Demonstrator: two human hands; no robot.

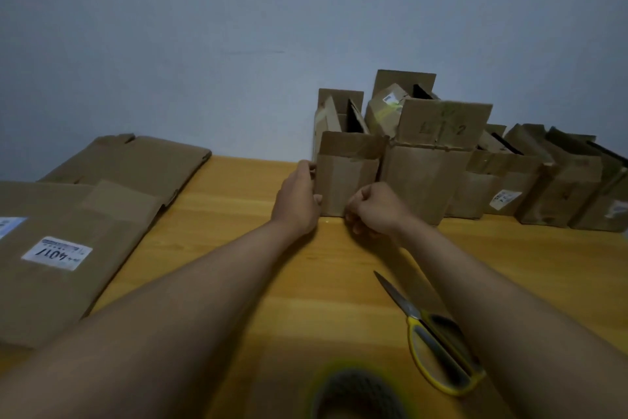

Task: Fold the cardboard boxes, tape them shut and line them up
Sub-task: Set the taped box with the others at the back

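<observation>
A small upright cardboard box (346,180) stands on the wooden table (238,231) near its far edge, at the left end of a row of folded boxes (492,180) that runs off to the right along the grey wall (204,44). Its top flaps stand open, and a strip of tape shows across its near face. The left hand (299,201) lies against the box's left side, fingers straight and together with the tips at the upper left corner and the thumb touching the near face lower down. The right hand (373,211) is at the bottom right of the box's near face, fingers curled into a loose fist; whether it pinches anything there cannot be told, since the fingertips are turned under and blurred. More open boxes sit behind the row, against the wall. At the left of the table lie flattened cardboard boxes (85,214), unfolded, the near one bearing a white label (57,253). Yellow-handled scissors (431,333) lie closed on the table near the right forearm, blades pointing far-left. A blurred dark round thing with a yellow rim (356,395) sits at the near edge of the view.
</observation>
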